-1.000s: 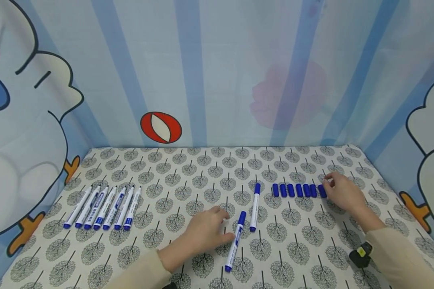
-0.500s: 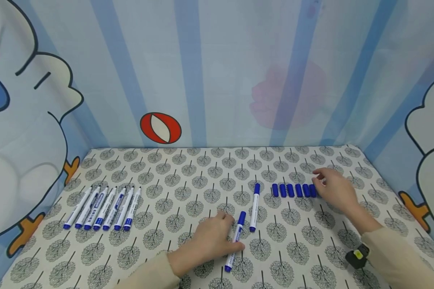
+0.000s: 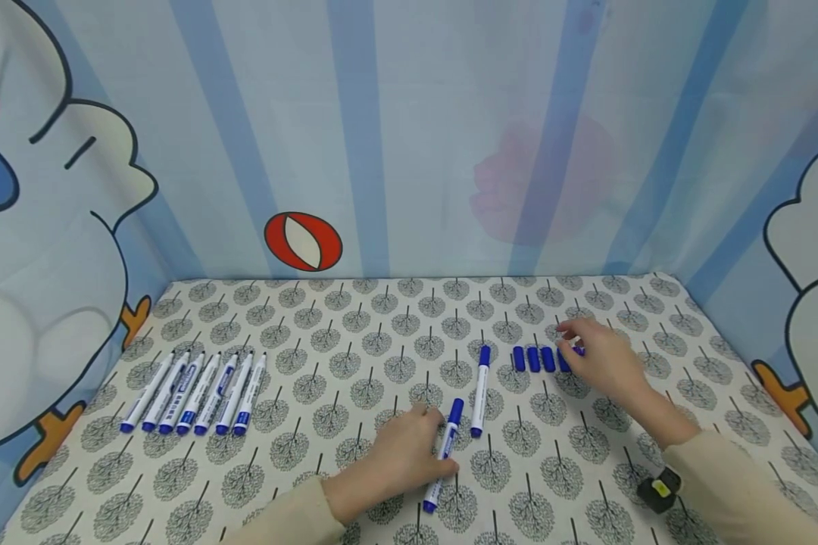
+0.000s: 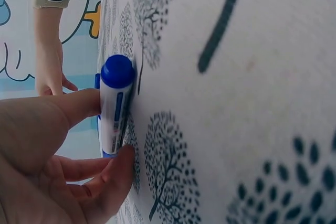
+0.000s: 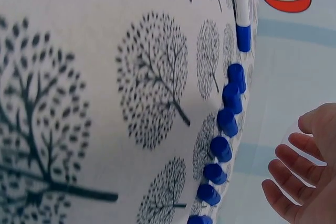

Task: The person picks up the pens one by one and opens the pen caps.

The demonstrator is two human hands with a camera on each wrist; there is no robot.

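A capped blue-and-white whiteboard marker (image 3: 449,433) lies at the front middle of the table. My left hand (image 3: 402,450) has its thumb and fingers on either side of it and pinches it; the left wrist view shows the marker (image 4: 114,114) between them. Just beyond lies a second capped marker (image 3: 480,393). To its right runs a row of several loose blue caps (image 3: 534,359). My right hand (image 3: 603,359) hovers at the right end of that row, its fingers loosely bent around nothing. It hides part of the row in the head view; the caps (image 5: 227,122) show in the right wrist view.
Several uncapped markers (image 3: 196,393) lie side by side at the left, tips pointing away. A tree-patterned cloth (image 3: 354,341) covers the table. A printed curtain (image 3: 416,151) stands behind and along both sides.
My right hand has moved left along the row of caps, uncovering none of them beyond its right side. My left hand has moved right onto the nearer capped marker and closed its thumb on it.
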